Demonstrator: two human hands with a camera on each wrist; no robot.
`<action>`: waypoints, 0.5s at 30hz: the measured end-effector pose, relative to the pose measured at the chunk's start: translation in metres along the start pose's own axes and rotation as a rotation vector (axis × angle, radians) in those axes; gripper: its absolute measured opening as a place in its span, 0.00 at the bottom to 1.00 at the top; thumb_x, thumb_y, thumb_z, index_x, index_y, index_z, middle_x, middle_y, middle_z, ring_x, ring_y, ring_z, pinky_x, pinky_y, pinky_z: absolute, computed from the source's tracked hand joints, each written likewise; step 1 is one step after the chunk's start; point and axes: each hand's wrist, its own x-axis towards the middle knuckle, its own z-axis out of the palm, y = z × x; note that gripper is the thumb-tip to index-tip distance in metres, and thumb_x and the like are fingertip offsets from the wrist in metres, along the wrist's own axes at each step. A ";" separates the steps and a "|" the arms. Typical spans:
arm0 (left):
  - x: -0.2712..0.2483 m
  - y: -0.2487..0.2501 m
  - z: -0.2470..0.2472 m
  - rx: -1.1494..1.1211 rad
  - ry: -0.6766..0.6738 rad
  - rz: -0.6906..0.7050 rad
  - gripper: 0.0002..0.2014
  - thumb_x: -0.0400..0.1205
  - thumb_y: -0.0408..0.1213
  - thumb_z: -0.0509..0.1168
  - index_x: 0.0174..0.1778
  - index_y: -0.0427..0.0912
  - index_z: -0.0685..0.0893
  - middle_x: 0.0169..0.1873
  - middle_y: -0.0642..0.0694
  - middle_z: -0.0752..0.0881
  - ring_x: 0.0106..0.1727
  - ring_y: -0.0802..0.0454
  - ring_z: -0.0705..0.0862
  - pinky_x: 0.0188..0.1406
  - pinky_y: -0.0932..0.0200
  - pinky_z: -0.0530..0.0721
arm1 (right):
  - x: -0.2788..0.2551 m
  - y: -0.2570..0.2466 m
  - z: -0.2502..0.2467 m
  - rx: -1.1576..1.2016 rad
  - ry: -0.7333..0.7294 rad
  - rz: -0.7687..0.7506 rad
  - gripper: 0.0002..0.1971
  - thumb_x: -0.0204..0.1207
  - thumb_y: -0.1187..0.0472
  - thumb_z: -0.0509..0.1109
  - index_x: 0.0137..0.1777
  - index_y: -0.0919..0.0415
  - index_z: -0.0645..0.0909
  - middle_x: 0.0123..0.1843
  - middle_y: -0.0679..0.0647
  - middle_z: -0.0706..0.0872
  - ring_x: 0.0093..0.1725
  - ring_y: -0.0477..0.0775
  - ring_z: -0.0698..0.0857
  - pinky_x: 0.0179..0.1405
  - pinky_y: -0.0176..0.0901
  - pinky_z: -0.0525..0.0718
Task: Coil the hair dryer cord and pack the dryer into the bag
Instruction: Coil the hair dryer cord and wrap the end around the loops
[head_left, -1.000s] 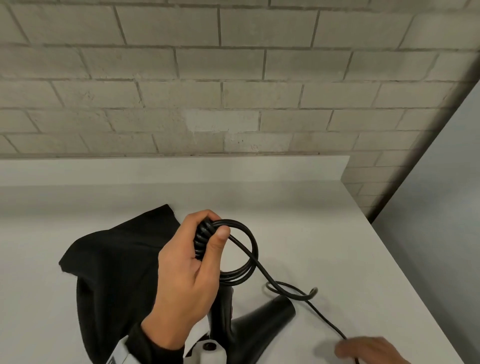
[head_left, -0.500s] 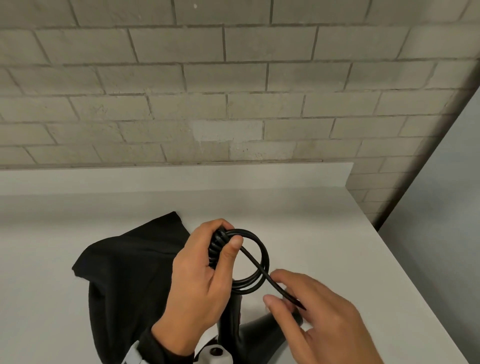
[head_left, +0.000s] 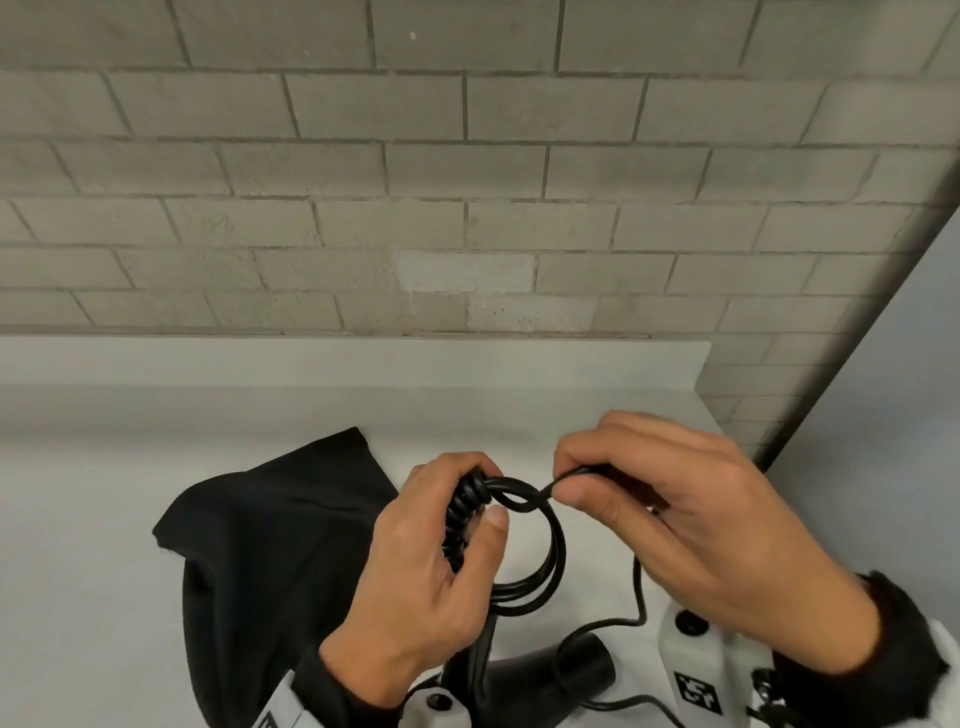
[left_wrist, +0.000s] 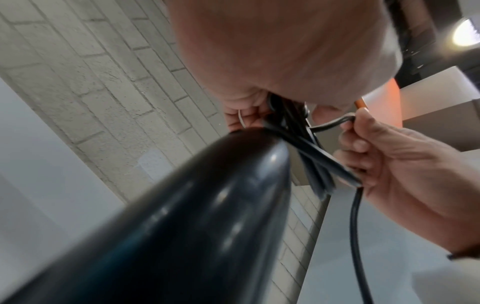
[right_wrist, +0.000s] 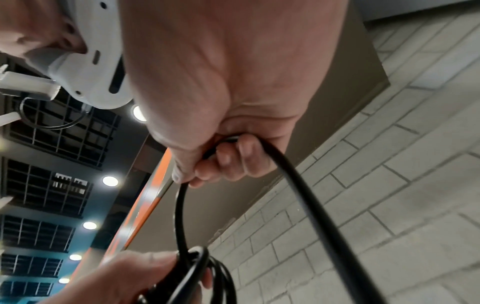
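Observation:
My left hand (head_left: 457, 540) grips a bundle of black cord loops (head_left: 540, 551), thumb pressed over the stacked turns, held above the table. My right hand (head_left: 623, 499) pinches the free run of the cord (head_left: 550, 486) just right of the coil's top. The slack cord (head_left: 640, 587) hangs down from my right hand to the table. The black hair dryer (head_left: 524, 680) hangs below the coil; its shiny body (left_wrist: 182, 226) fills the left wrist view. In the right wrist view the cord (right_wrist: 298, 183) runs through my curled fingers. The black fabric bag (head_left: 270, 551) lies flat at the left.
The white table (head_left: 597, 415) ends at a brick wall (head_left: 467, 208) behind and at an edge on the right. A grey panel (head_left: 893, 467) stands beyond that right edge.
My right hand came up from the table's near right, took hold of the free cord and carried it up to the top of the coil. My left hand kept its grip.

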 end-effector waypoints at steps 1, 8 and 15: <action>0.000 0.001 0.000 0.004 0.002 0.015 0.09 0.78 0.46 0.62 0.54 0.53 0.79 0.35 0.55 0.81 0.36 0.52 0.81 0.34 0.60 0.79 | 0.005 0.000 0.000 0.044 -0.001 0.004 0.06 0.81 0.54 0.67 0.47 0.54 0.83 0.36 0.39 0.78 0.34 0.41 0.76 0.35 0.29 0.74; 0.003 0.007 0.003 0.076 0.021 0.112 0.09 0.77 0.50 0.69 0.47 0.54 0.78 0.30 0.68 0.71 0.35 0.60 0.77 0.38 0.68 0.74 | 0.026 -0.003 0.014 0.300 0.051 0.097 0.06 0.78 0.54 0.69 0.43 0.53 0.84 0.33 0.41 0.81 0.30 0.44 0.75 0.33 0.25 0.71; 0.001 0.007 0.005 0.038 0.051 0.197 0.13 0.84 0.54 0.60 0.42 0.49 0.77 0.32 0.57 0.74 0.36 0.56 0.75 0.38 0.58 0.75 | 0.023 0.010 0.033 0.505 0.124 0.249 0.07 0.76 0.54 0.71 0.41 0.54 0.87 0.31 0.43 0.81 0.29 0.45 0.75 0.31 0.32 0.73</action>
